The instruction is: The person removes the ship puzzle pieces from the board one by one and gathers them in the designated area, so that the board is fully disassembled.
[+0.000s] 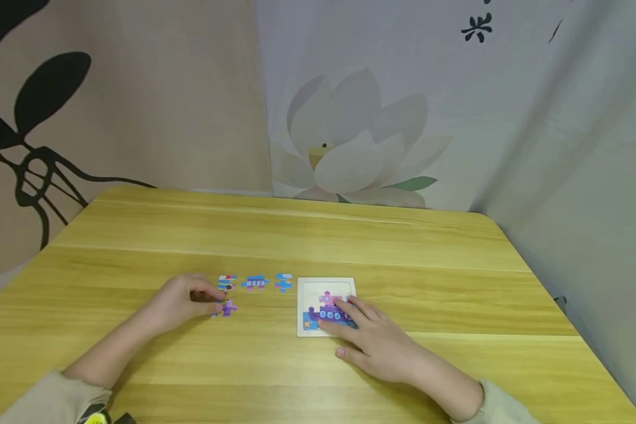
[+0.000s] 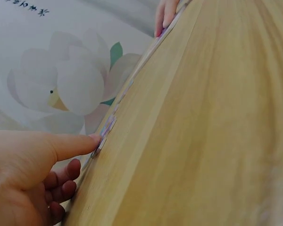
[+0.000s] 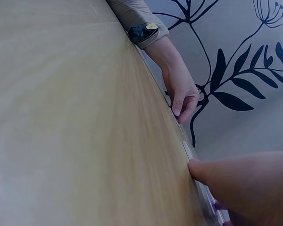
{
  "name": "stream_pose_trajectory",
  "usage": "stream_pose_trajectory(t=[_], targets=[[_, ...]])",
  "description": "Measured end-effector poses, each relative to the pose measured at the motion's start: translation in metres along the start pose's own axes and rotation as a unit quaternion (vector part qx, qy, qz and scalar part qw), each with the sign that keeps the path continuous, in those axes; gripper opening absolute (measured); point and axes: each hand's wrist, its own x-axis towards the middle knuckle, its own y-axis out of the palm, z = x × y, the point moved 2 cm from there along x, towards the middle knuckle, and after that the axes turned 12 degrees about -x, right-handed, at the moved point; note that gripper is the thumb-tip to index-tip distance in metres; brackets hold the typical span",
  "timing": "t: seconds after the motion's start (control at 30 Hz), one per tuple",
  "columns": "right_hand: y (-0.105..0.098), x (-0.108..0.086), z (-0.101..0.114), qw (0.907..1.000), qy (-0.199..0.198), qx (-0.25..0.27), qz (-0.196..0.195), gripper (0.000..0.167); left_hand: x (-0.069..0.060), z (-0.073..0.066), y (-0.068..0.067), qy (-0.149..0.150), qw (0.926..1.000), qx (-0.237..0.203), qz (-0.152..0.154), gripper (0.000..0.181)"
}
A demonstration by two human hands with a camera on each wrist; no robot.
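A square jigsaw puzzle tray [image 1: 325, 282] with a white frame lies on the table, its lower part filled with a purple and pink ship on blue. My right hand [image 1: 384, 344] rests over the tray's right side, fingers spread and fairly straight, hiding part of the picture. To the left, my left hand [image 1: 182, 303] pinches a small jigsaw piece [image 1: 218, 306] between thumb and forefinger, mostly covered by the fingers. Beside those fingertips lies a purple jigsaw piece [image 1: 228, 308]. In the left wrist view, the left thumb [image 2: 80, 143] reaches the pieces at tabletop level.
Loose jigsaw pieces lie in a row left of the tray: a red, white and blue group [image 1: 226, 281], a blue and pink one [image 1: 255, 282] and a blue one [image 1: 283, 282]. The wooden table [image 1: 244, 365] meets patterned curtains [image 1: 371, 118] behind.
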Motion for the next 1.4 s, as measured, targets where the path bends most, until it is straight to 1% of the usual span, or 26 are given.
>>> stream_pose_trajectory(t=[0.23, 0.4, 0.53, 0.7, 0.8, 0.9, 1.03, 1.4], targets=[[-0.001, -0.001, 0.0, 0.9998, 0.007, 0.016, 0.004, 0.05, 0.0, -0.002, -0.002, -0.017, 0.9995, -0.025, 0.001, 0.019], [-0.002, -0.004, -0.001, 0.9995, 0.014, 0.027, 0.012, 0.051, 0.004, -0.004, 0.001, -0.017, 0.9993, -0.03, -0.013, 0.024], [-0.001, -0.008, -0.001, 0.9994, 0.017, 0.029, 0.008, 0.052, 0.007, -0.006, 0.006, -0.013, 0.9987, -0.04, -0.027, 0.027], [-0.002, -0.014, -0.002, 0.999, 0.028, 0.033, 0.0, 0.052, 0.01, -0.008, 0.014, -0.009, 0.9982, -0.048, -0.035, 0.028], [-0.001, -0.016, -0.002, 0.9989, 0.035, 0.032, -0.002, 0.052, 0.012, -0.012, 0.019, 0.005, 0.9981, -0.048, -0.038, 0.028], [0.0, -0.017, -0.003, 0.9989, 0.035, 0.031, 0.0, 0.052, 0.015, -0.015, 0.025, 0.017, 0.9978, -0.053, -0.035, 0.026], [0.001, -0.018, -0.003, 0.999, 0.032, 0.031, 0.006, 0.053, 0.02, -0.017, 0.034, 0.02, 0.9974, -0.064, -0.025, 0.024], [0.004, -0.016, -0.005, 0.9991, 0.026, 0.031, 0.012, 0.053, 0.039, -0.026, 0.061, 0.046, 0.9966, -0.066, -0.015, 0.018]])
